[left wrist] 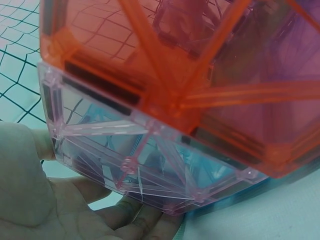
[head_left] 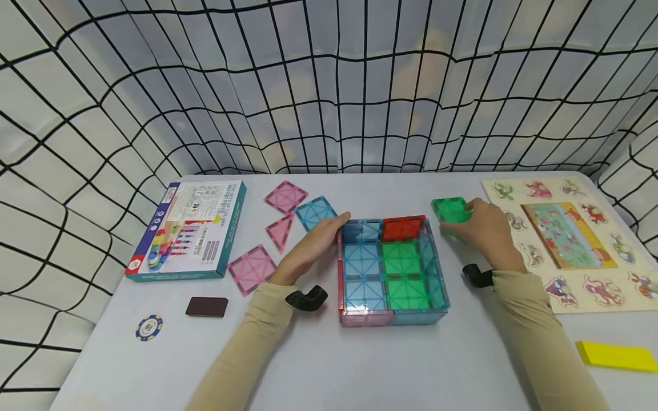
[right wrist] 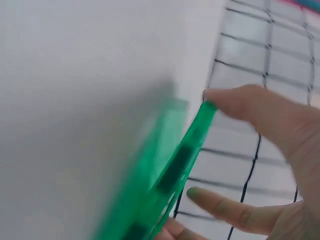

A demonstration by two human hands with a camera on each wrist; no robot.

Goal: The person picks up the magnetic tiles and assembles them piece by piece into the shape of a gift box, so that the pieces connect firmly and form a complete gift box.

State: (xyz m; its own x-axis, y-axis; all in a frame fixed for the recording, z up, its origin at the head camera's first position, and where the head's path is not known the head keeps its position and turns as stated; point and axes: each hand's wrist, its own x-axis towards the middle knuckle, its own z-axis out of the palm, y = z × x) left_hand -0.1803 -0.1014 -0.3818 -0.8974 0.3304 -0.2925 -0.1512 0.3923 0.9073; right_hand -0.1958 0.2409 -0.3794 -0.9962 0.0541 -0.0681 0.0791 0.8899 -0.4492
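A square open-topped box built of translucent magnetic tiles (head_left: 361, 261) stands in the middle of the table, with blue and green tiles in its floor. My left hand (head_left: 315, 242) rests along its left side near the far corner. In the left wrist view, that hand's fingers (left wrist: 131, 212) lie extended against a clear pinkish tile (left wrist: 100, 129), beside an orange-red tile (left wrist: 165, 55). To the right of the box, my right hand (head_left: 485, 231) pinches a green magnetic tile (head_left: 450, 210). The right wrist view shows this tile edge-on under the thumb.
Pink tiles (head_left: 252, 269) and a blue tile (head_left: 315, 212) lie left of the box. Further left are a boxed toy (head_left: 192, 228), a dark block (head_left: 207, 306) and a poker chip (head_left: 149, 327). A picture puzzle board (head_left: 565, 234) and a yellow block (head_left: 617, 356) lie right. Black netting surrounds the table.
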